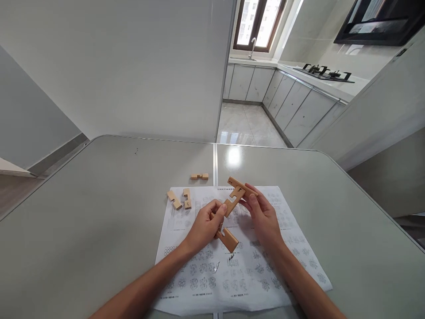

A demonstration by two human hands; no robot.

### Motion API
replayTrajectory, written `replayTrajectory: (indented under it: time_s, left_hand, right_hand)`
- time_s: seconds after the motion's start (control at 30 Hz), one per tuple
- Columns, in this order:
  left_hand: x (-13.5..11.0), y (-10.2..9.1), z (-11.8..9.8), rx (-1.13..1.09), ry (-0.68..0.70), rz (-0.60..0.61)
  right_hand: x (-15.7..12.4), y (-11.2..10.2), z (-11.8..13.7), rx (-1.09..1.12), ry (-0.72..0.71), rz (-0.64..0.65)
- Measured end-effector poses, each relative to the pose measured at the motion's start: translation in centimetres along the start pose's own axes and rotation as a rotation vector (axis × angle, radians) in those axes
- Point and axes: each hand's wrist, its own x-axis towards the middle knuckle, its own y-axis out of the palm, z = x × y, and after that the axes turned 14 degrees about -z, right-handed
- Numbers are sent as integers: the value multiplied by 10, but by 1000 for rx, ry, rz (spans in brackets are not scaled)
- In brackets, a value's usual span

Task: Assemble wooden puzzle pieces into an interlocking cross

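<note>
My left hand (207,221) is closed on a notched wooden puzzle piece (229,240), whose wide end points toward me. Between my hands lies a second notched piece (234,201) with a dark number on it; its lower end meets my left fingertips. My right hand (264,212) pinches a longer wooden piece (241,186) marked with a number, which touches the upper end of the second piece. Fingers hide parts of the pieces, so I cannot tell whether they interlock. Below both hands is a printed instruction sheet (186,305) covered with small diagrams.
Two loose notched pieces, one tilted (174,200) and one upright (187,199), lie at the sheet's upper left. Another small piece (199,176) rests beyond its top edge. The grey table (99,221) has a seam down its middle. A kitchen counter (308,84) stands farther off.
</note>
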Motion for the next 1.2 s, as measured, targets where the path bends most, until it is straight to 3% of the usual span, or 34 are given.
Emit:
replayTrajectory:
  time_s: [0.37, 0.5, 0.77, 1.07, 1.2]
  left_hand:
    - [3, -2, 7, -92, -37, 40]
    - [5, -2, 11, -109, -21, 49]
    - [6, -1, 11, -145, -25, 35]
    - [5, -2, 9, -142, -24, 9]
    - [5, -1, 8, -122, -17, 4]
  right_hand:
    - [-6, -5, 5, -281, -367, -46]
    - [-11, -3, 5, -304, -465, 4]
    - [-15, 3, 6, -335, -535, 44]
    - [-26, 4, -11, -409, -616, 246]
    - [-27, 7, -9, -429, -656, 258]
